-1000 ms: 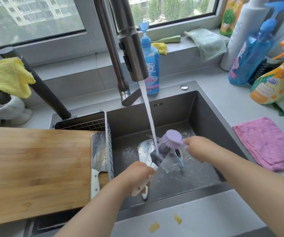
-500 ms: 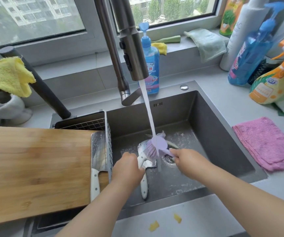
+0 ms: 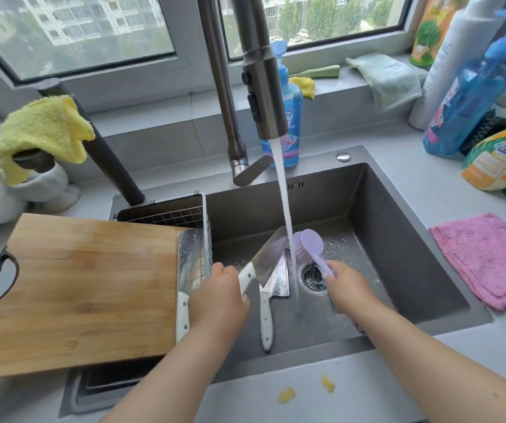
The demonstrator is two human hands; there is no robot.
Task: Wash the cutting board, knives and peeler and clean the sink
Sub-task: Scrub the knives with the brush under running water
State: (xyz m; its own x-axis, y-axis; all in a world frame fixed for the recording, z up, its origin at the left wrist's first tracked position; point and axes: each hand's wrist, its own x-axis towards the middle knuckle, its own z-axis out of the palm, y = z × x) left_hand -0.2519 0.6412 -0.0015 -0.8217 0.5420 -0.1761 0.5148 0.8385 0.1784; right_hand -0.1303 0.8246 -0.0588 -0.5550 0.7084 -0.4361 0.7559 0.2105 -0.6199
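Note:
My left hand (image 3: 218,296) grips the white handle of a pointed knife (image 3: 268,256), its blade raised toward the running water. My right hand (image 3: 347,286) holds a purple dish brush (image 3: 311,244) by its handle, bristles beside the blade tip under the stream. A second white-handled knife (image 3: 271,296) lies flat on the floor of the dark sink (image 3: 398,239). A cleaver (image 3: 189,264) rests on the right edge of the wooden cutting board (image 3: 77,285), which lies across the sink's left side. I see no peeler.
The faucet (image 3: 260,87) runs over the drain (image 3: 311,279). A wire rack (image 3: 169,213) sits behind the board. A pink cloth (image 3: 486,257) and spray bottles (image 3: 465,96) stand on the right counter, blue soap (image 3: 288,117) behind. Yellow scraps (image 3: 286,395) lie on the front counter.
My left hand lifted one knife off the sink floor and tilted its blade up into the stream. The brush moved back beside the blade tip; the other knife stays on the floor.

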